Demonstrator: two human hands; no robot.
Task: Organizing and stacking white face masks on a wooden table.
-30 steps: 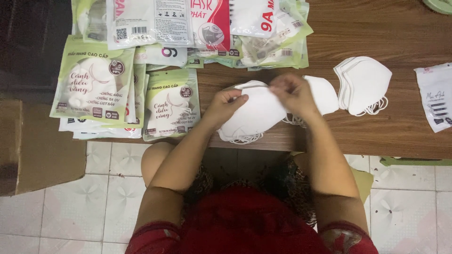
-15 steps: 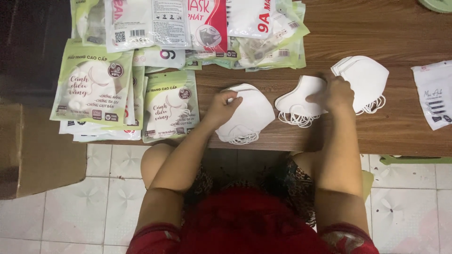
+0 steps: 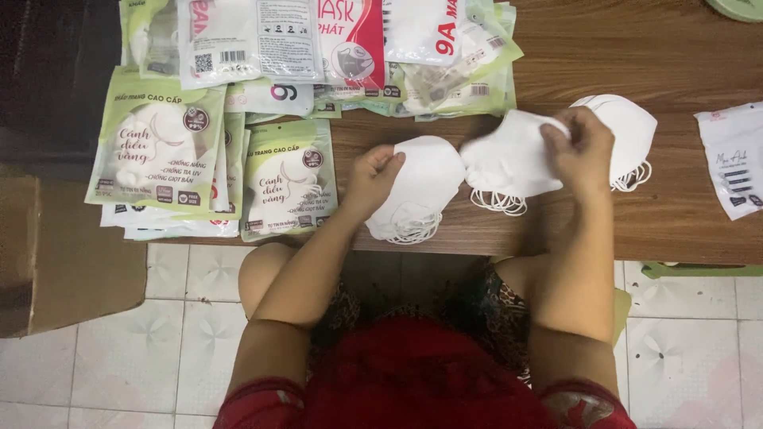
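Note:
My left hand (image 3: 372,179) grips the left edge of a stack of white folded face masks (image 3: 421,187) that rests at the near edge of the wooden table (image 3: 683,214). My right hand (image 3: 582,151) pinches another bunch of white masks (image 3: 509,155) by its right side, just above the table, with their ear loops hanging down. Behind my right hand lies a further pile of white masks (image 3: 632,131). The two held bunches nearly touch in the middle.
Green mask packets (image 3: 159,151) lie stacked at the table's left, one green packet (image 3: 288,179) beside my left hand. White and red packets (image 3: 350,40) are heaped at the back. A white packet (image 3: 735,155) lies at the right. A cardboard box (image 3: 56,254) stands on the tiled floor.
Both hands were together on one stack of masks. My right hand then pulled a bunch away to the right, toward the far pile, and has now come back slightly toward the left.

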